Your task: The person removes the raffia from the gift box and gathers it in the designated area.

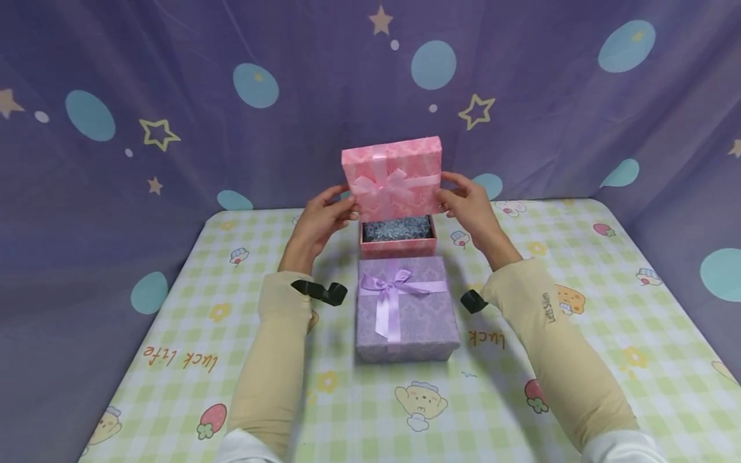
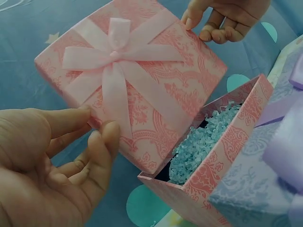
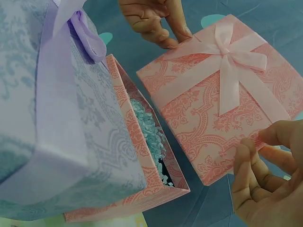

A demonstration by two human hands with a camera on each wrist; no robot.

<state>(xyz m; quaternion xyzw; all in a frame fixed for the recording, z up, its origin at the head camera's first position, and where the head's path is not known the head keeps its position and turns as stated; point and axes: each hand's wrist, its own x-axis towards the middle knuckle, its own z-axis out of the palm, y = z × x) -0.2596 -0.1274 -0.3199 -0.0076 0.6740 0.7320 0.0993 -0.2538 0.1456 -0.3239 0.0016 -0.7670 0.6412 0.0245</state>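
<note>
Tilted up above its box, a pink patterned gift box lid (image 1: pixel 399 177) with a pale pink ribbon bow faces the head view. My left hand (image 1: pixel 322 222) pinches its left edge between thumb and fingers; my right hand (image 1: pixel 471 209) pinches the right edge. Just below stands the uncovered pink box base (image 1: pixel 399 248), filled with light blue shredded paper (image 2: pixel 201 146). In front of it sits a purple gift box (image 1: pixel 405 315), its lid on and tied with a lilac ribbon bow (image 1: pixel 396 286). In the wrist views the lid is apart from the base at one side.
A green checked tablecloth (image 1: pixel 191 399) with printed cartoons covers the table. Behind it hangs a purple curtain (image 1: pixel 324 96) with stars and blue ovals. Black straps (image 1: pixel 321 292) stick out at both wrists, above the table on either side of the purple box.
</note>
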